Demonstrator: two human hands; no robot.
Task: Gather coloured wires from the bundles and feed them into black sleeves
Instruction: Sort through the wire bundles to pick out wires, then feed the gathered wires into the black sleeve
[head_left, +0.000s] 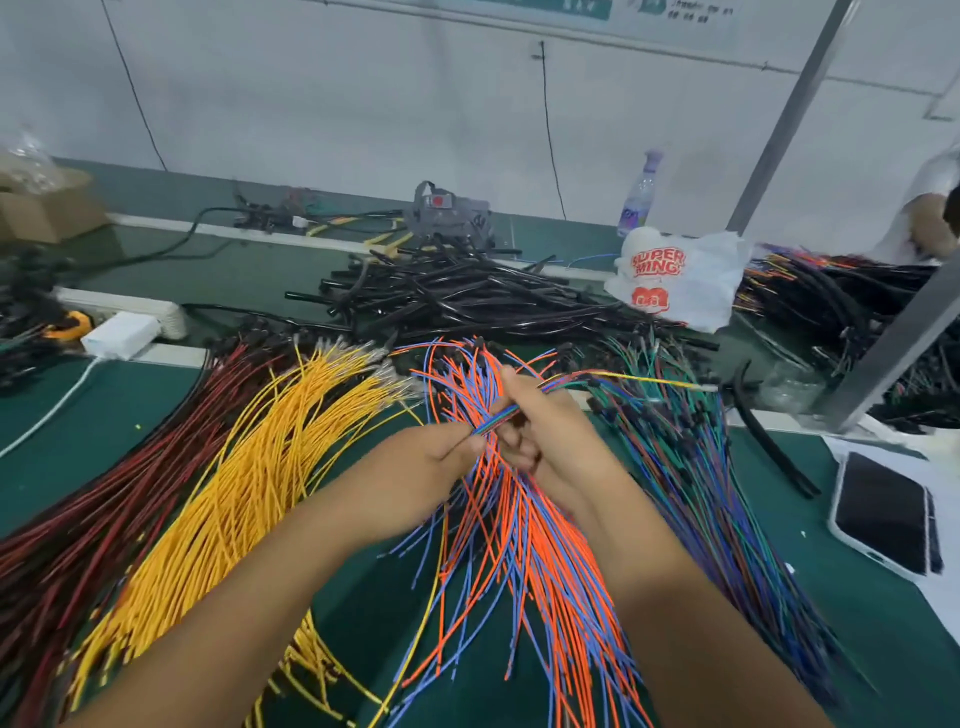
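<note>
Risk: my small mixed set of wires (519, 408) can splay or snag the orange-blue bundle (524, 519) below, since only my fingertips hold it. Left hand (431, 457) pinches its near end, right hand (540, 421) is curled around it further up, and the far tips point right. Black sleeves (467, 296) lie piled at the bench (363, 618) back, well apart from both grips.
</note>
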